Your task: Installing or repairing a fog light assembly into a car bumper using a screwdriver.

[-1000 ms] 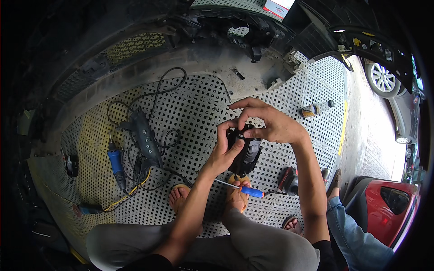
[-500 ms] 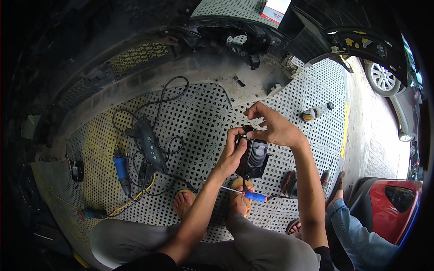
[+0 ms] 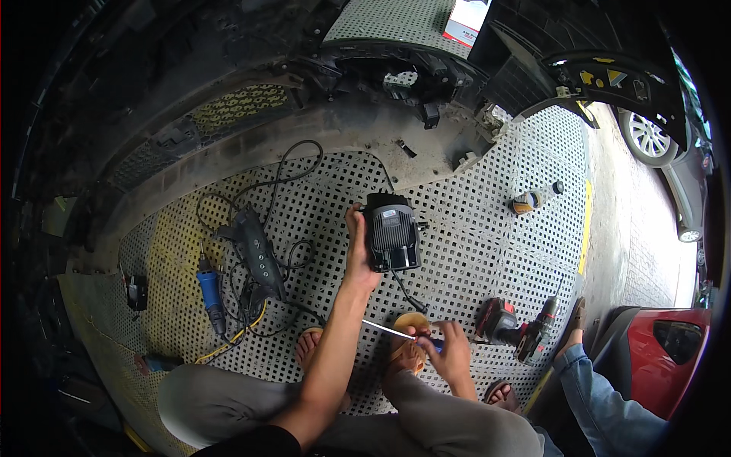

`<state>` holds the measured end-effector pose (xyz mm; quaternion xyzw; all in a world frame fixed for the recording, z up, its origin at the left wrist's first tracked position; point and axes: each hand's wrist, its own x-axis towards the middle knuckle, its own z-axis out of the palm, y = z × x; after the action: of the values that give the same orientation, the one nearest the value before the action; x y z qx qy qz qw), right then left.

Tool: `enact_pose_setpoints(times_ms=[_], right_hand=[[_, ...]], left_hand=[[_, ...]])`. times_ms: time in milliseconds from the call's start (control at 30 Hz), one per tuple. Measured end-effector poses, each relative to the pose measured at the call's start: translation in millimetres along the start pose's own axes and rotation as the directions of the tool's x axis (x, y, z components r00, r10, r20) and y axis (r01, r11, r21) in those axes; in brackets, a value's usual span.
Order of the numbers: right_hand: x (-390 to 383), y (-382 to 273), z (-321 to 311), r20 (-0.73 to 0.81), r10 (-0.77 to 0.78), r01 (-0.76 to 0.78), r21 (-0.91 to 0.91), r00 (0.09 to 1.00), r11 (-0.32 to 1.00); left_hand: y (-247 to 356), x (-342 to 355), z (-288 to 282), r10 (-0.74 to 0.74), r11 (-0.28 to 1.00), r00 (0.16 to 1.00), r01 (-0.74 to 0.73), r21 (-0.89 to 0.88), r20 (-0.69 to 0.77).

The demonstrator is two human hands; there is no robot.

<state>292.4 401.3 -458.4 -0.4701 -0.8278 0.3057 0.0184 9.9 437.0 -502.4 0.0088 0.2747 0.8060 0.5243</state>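
Right hand is low, thumb and fingers closed about the blue handle of a long-shafted screwdriver, right by a sandalled foot; can't tell if the tool also rests on the foot. Shaft runs left to the edge of the left forearm; far end not clear, contact can't be judged.

Left hand grips a black finned housing along its left side, ribbed face up to the camera. It's held above the perforated floor, well in from the floor's yellow right edge. Short cable hangs off its lower end, connector near the shaft, apart from it.

Handling, my read: palm the whole driver handle, not fingertips only. Swing the shaft clear of the forearm before raising it; keep the dangling lead out of its path. Left grip should take the housing's full weight, fins unsquashed, so it can't twist under a push.

Around: cordless drill lies near the floor's right edge, blue-bodied tool and looped black cord toward the left. Bottle further up, near the right edge. Beyond: big dark panel along the far side, white-and-red box past it.
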Motion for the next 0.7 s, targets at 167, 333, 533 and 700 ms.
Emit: enact_pose_setpoints(times_ms=[167, 333, 533, 700], right_hand=[[-35.9, 26.3, 24.4, 0.085, 0.092, -0.083, -0.112, 0.992, 0.990], [-44.5, 41.6, 8.4, 0.110, 0.058, -0.064, 0.047, 0.992, 0.997], [-34.6, 10.7, -50.0, 0.042, 0.065, -0.077, 0.581, 0.997, 0.811], [42.3, -23.5, -74.8, 0.117, -0.111, 0.003, 0.677, 0.987, 0.736]], left_hand=[[-1.8, 10.7, -8.0, 0.006, 0.995, 0.999, -0.002, 0.096, -0.039], [-2.7, 11.9, 4.1, 0.191, 0.946, 0.976, -0.155, 0.284, -0.102], [-6.4, 34.8, 15.4, 0.125, 0.980, 0.986, -0.106, 0.167, -0.108], [-17.3, 68.3, 32.7, 0.130, 0.985, 0.991, -0.124, 0.115, -0.038]])
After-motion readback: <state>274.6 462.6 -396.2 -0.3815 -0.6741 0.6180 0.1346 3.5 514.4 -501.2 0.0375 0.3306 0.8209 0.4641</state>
